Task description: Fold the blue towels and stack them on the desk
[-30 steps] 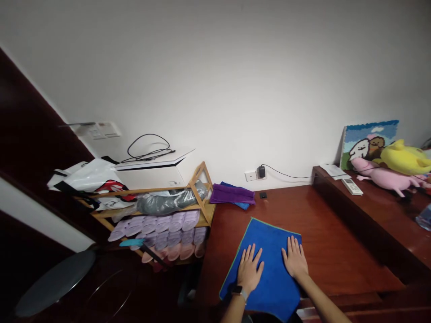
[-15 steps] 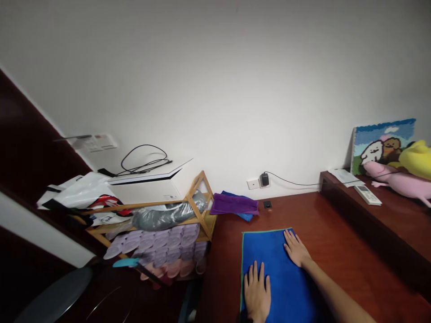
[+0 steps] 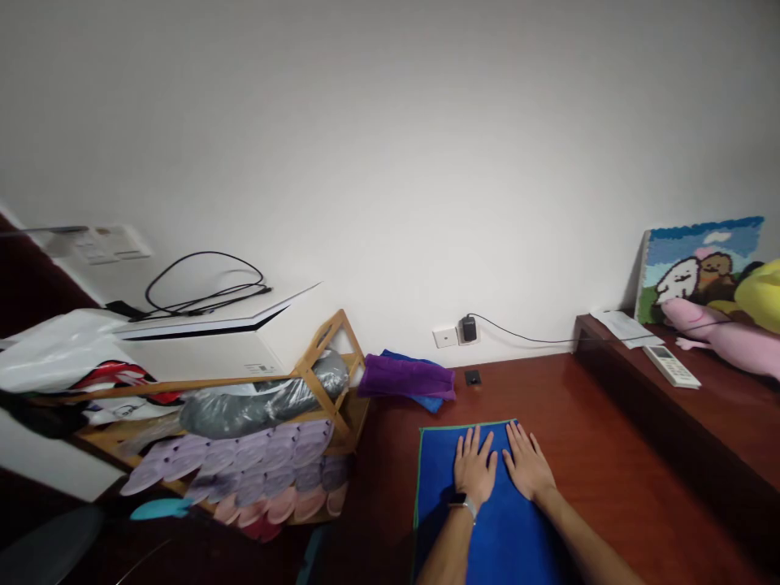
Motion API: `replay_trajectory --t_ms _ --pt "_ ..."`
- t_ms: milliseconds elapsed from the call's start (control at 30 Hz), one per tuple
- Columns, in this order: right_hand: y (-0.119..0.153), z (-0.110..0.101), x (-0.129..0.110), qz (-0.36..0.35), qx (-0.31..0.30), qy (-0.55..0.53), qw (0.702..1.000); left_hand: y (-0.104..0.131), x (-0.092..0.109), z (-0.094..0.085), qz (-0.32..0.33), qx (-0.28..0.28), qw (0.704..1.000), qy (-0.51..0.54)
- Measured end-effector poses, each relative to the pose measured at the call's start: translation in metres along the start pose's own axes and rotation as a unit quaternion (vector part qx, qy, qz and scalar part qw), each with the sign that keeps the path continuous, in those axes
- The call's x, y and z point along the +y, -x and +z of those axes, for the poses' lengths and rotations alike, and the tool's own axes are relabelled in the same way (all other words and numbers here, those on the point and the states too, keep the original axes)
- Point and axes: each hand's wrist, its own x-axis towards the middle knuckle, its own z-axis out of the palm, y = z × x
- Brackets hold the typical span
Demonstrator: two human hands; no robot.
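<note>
A blue cloth with green edging lies spread out on the reddish-brown wooden desk. Flat on its far part rests my left hand, fingers spread, with a watch on the wrist. My right hand lies palm down at the cloth's far right corner, its fingers stretched out. Neither hand grips anything. Toward the wall, a purple cloth lies partly over another blue cloth. The near end of the spread cloth runs out of view.
Left of the desk stands a wooden rack with slippers, a plastic-wrapped grey bundle and a white box. On the raised right ledge are a remote control, a pink plush toy and a picture. A black plug sits in the wall socket.
My left hand has moved away from me, up to the cloth's far part near my right hand. My right hand has shifted slightly. The camera view has turned a little to the right.
</note>
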Motion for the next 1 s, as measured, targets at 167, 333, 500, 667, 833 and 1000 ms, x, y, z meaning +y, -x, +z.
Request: replay_trajectory --t_ms 167,333,500,667,833,1000 --pt "-0.011 -0.003 0.0 -0.021 -0.009 0.009 1.0 0.003 -0.057 -0.023 -0.078 -0.01 0.996 -0.045" --pt "-0.019 -0.007 -0.003 -0.027 -0.012 0.004 1.0 0.001 -0.094 -0.038 -0.086 -0.038 0.992 -0.086" --pt "-0.016 -0.012 -0.004 -0.02 -0.01 0.004 1.0 -0.006 -0.1 -0.042 -0.079 -0.057 0.991 -0.089" --pt "-0.013 -0.021 -0.01 0.0 -0.023 0.014 1.0 -0.006 -0.097 -0.049 -0.097 -0.061 0.989 -0.092" --pt "-0.014 -0.018 -0.01 0.001 -0.02 0.011 1.0 0.004 -0.053 -0.036 -0.024 0.004 0.998 -0.064" --pt "-0.015 -0.01 -0.004 -0.011 -0.003 -0.001 1.0 0.011 -0.013 -0.015 0.035 -0.011 0.999 -0.014"
